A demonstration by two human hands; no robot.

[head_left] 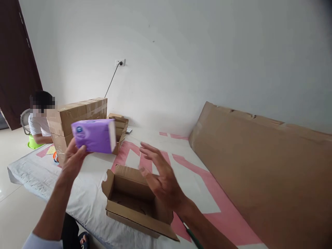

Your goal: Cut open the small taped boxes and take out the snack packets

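Note:
My left hand (74, 157) is raised and grips a purple tissue pack (93, 135) from below, holding it in the air. My right hand (160, 174) hovers with fingers spread, a little blurred, just above the right side of an open, empty cardboard box (129, 204). That box lies on a white and pink sheet (197, 183) spread on the floor, its flaps folded outward. The pack is up and to the left of the box.
A large flat cardboard sheet (264, 166) leans against the wall at right. Taped cartons (77, 116) and small stacked open boxes (119, 128) stand at the back left. Another person (38, 119) sits behind the cartons by a green tub (32, 142). A cable hangs from a wall socket (120, 62).

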